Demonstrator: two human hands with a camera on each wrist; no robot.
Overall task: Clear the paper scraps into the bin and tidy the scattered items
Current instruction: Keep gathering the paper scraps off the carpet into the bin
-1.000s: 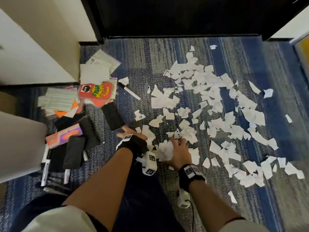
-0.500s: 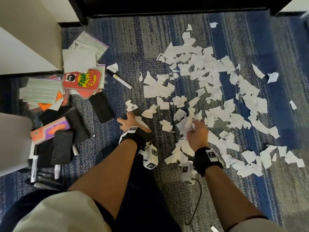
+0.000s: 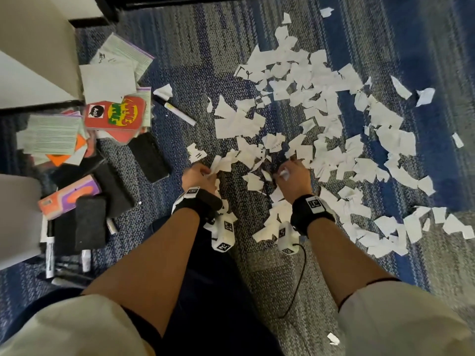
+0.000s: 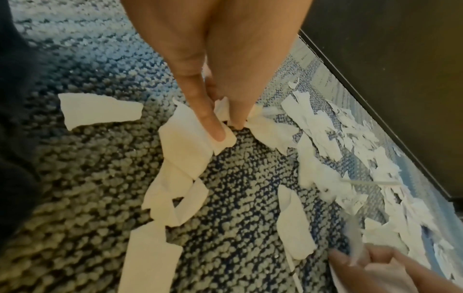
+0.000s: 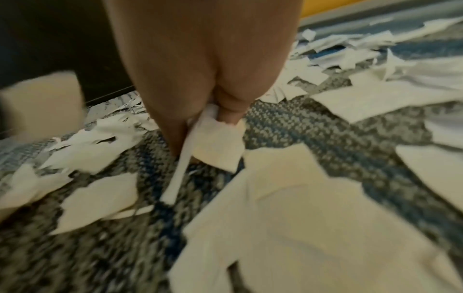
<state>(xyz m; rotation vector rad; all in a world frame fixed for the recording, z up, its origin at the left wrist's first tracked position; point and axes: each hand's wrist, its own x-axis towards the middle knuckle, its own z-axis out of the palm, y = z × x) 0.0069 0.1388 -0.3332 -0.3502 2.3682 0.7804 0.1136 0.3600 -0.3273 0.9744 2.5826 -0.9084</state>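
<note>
- Left hand is low on the carpet, fingers curled round a few white scraps; the left wrist view shows the thumb pressing a folded scrap against the other fingers.
- Right hand sits just beside the left, with a bare patch of carpet between them, and pinches crumpled scraps; in the right wrist view paper hangs from the curled fingers.
- Most scraps lie ahead of and to the right of the right hand, in a broad drift across the carpet; more lie under and behind both wrists.
- One small scrap lies apart, near the right sleeve.
- Well to the left of the left hand is a heap of loose items: a red card, sheets of paper, black blocks, an orange-and-purple box.
- A marker lies ahead of the left hand, between heap and scraps; more markers lie at the heap's near edge.
- No bin can be made out.
</note>
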